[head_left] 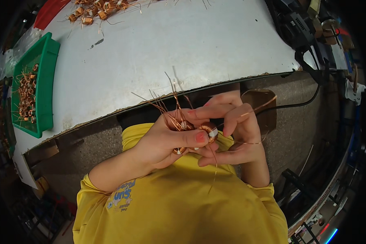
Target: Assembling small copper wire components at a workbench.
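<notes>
My left hand (166,140) grips a small ring-shaped coil (207,132) wound with copper wire, thumb pressed on its front. Several loose copper wire ends (162,103) stick up and to the left from the coil. My right hand (236,130) pinches a strand of copper wire (260,107) that loops out to the right and back under the hand. Both hands are held close to my chest, over my yellow shirt, just below the table edge.
A grey worktable (171,44) lies ahead. A green tray (42,89) with several wound coils stands at its left. A heap of finished coils (95,9) lies at the far edge. A black cable (309,97) hangs at the right, beside dark equipment.
</notes>
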Motion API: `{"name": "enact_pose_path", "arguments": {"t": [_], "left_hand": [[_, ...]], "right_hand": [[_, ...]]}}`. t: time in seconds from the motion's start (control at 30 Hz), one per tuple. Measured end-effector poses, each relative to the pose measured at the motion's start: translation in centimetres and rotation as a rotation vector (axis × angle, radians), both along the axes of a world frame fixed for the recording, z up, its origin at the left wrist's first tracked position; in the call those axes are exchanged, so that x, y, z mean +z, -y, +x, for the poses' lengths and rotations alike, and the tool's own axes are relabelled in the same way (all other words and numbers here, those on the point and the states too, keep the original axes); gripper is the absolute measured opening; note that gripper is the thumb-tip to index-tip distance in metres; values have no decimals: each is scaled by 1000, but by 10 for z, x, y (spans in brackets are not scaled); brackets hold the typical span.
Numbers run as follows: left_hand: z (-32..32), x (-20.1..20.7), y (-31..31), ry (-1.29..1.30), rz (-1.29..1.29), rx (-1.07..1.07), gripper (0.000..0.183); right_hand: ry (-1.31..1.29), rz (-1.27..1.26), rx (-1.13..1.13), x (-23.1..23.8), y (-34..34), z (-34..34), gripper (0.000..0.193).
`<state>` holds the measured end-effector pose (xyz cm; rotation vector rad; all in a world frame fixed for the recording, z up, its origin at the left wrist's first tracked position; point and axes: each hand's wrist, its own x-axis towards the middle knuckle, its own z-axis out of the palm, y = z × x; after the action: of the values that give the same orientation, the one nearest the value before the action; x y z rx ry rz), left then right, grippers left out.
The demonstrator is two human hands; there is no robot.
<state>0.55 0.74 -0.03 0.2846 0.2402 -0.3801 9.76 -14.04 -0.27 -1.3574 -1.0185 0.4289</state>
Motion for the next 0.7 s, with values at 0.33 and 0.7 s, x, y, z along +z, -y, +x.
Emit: {"name": "enact_pose_path", "arguments": {"t": [0.33, 0.7], "left_hand": [[-5, -7, 9, -4, -12, 113, 22], [1, 6, 16, -77, 352, 173, 20]], "right_hand": [[-576, 514, 69, -26, -11, -3, 63], [-495, 278, -59, -18, -15, -13, 62]]}}
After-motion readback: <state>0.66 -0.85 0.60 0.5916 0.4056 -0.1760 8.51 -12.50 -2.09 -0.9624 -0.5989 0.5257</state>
